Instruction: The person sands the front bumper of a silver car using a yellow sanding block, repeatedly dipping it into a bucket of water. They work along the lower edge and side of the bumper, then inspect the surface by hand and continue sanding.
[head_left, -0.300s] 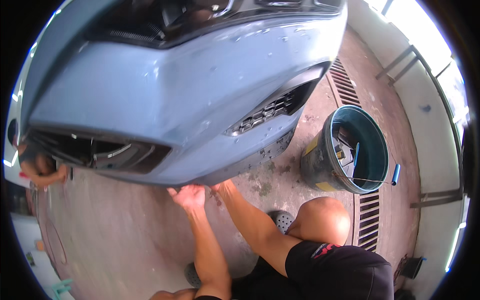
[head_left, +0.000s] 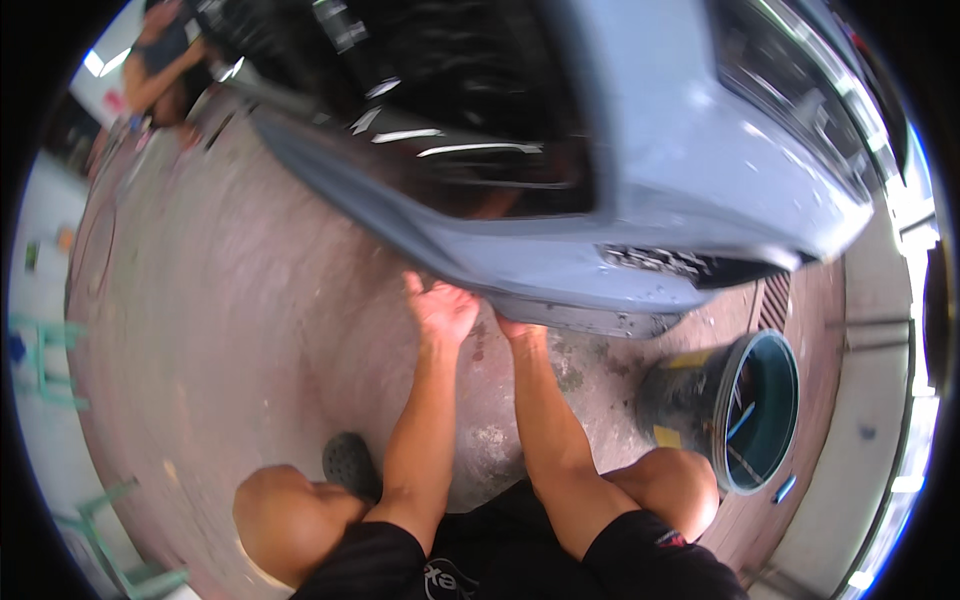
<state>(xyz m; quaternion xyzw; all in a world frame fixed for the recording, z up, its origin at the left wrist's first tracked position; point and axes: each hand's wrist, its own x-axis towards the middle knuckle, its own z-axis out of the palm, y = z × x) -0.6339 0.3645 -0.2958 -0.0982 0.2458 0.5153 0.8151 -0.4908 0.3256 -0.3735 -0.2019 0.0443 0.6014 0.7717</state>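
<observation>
A light blue car (head_left: 700, 130) is filling the upper part of the view, its front bumper (head_left: 560, 275) hanging low over a reddish concrete floor (head_left: 250, 330). The person is squatting in front of it, both bare knees showing at the bottom edge. A dark bucket (head_left: 700, 405) with a teal inside is standing on the floor to the right, near the right knee and just below the bumper's corner. Both forearms are reaching up to the bumper's lower edge. The left hand (head_left: 440, 310) is lying flat against the underside of the bumper, fingers spread and pressing on it, holding nothing else. The right hand (head_left: 518, 328) is tucking under the same edge just beside it; its fingers are hidden, so I cannot tell its grip. Far off at the upper left, another person (head_left: 165, 60) is crouching by the car.
</observation>
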